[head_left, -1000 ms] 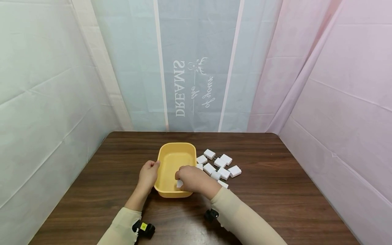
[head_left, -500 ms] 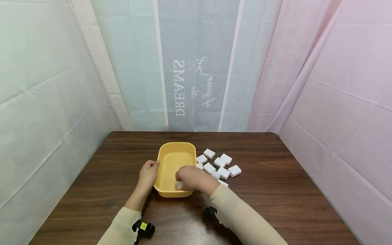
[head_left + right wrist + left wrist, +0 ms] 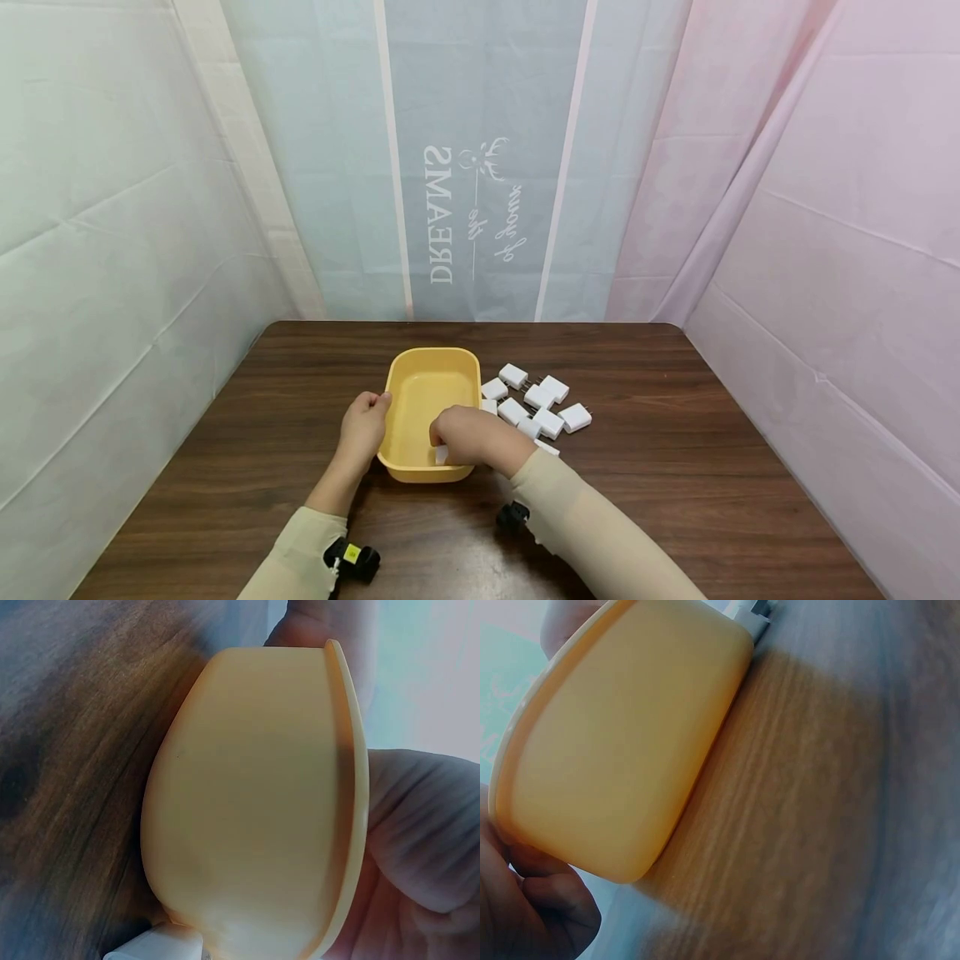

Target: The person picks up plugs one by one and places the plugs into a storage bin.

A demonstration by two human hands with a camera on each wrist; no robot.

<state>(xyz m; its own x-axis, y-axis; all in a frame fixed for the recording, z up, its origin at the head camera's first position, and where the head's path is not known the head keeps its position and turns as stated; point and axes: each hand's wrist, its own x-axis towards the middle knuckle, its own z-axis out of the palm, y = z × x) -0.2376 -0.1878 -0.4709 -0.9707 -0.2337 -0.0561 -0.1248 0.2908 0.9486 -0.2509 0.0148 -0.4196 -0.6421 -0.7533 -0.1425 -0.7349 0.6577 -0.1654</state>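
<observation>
A yellow plastic tub (image 3: 420,408) stands on the table. At its left side, my left hand (image 3: 363,429) grips the rim between thumb and fingers; the left wrist view shows the curled fingers (image 3: 562,904) against the tub's outer wall. My right hand (image 3: 474,436) reaches over the right side into the near right corner of the tub. It holds a white charger plug (image 3: 441,455), of which only a small part shows below the fingers. In the right wrist view the tub's wall hides the right fingertips and that plug, leaving the palm (image 3: 424,832) visible beyond the rim.
Several white charger plugs (image 3: 547,423) with metal prongs lie loosely grouped to the right of the tub, some touching each other. One plug (image 3: 161,945) sits close against the tub's wall. The dark wood table (image 3: 660,492) has cloth panels (image 3: 480,250) behind and beside it.
The right hand and its charger plug have shifted very slightly lower within the tub's near right corner. The left hand, the tub and the loose plugs stay in place.
</observation>
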